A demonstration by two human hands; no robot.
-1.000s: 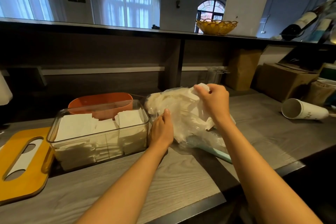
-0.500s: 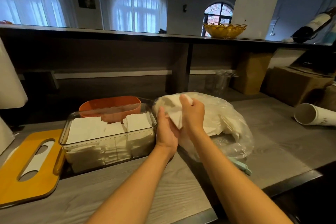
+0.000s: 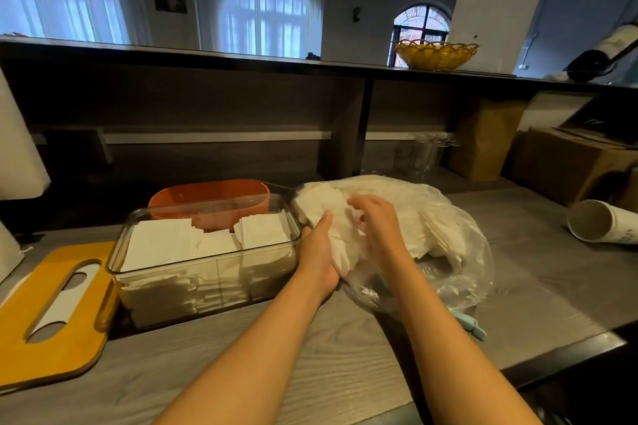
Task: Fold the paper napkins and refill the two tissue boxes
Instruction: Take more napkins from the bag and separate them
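A clear tissue box stands open on the counter, holding stacks of folded white napkins. Behind it sits an orange tissue box. To the right lies a clear plastic bag full of white napkins. My left hand holds a bunch of napkins from underneath at the bag's left side. My right hand rests on top of that bunch with fingers curled on the paper.
A yellow wooden lid with an oval slot lies at the left. A white paper cup lies on its side at the right, near cardboard boxes. A pale blue clip pokes out under the bag. The counter's front edge runs close.
My right hand came from the bag's far top to the left, onto the napkin bunch. My left hand moved from the bag's near side to under that bunch.
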